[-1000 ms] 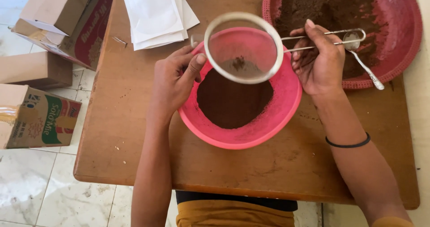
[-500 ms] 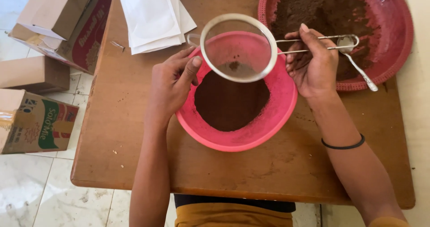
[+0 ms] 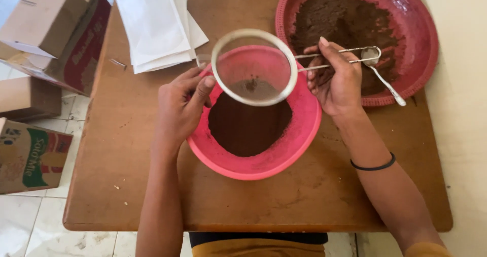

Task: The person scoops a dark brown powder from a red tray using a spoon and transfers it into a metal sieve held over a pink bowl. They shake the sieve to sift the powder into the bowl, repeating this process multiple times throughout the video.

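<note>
A round metal sieve (image 3: 254, 66) with fine mesh hangs level over the far half of a pink plastic bowl (image 3: 299, 140), a small clump of brown residue lying in the middle of its mesh. The right hand (image 3: 335, 82) is closed around the sieve's wire handle (image 3: 350, 54), fingers curled over the two wires, thumb toward the bowl. The left hand (image 3: 180, 105) rests against the near left of the sieve's rim, thumb pressed to the metal ring and fingers bent beside the bowl's edge; whether those fingers also grip the bowl is hard to tell from this angle. Inside the bowl lies a mound of dark brown sifted powder (image 3: 248, 127).

The bowl stands near the middle of a brown wooden table (image 3: 284, 201). Behind the right hand sits a larger red woven-rimmed tray (image 3: 421, 49) holding coarser brown powder, with a metal spoon (image 3: 383, 77) lying across its near rim. A stack of white paper bags (image 3: 154, 23) lies at the table's far left. Cardboard boxes (image 3: 45, 28) stand on the tiled floor to the left. A black band (image 3: 375, 165) circles the right wrist.
</note>
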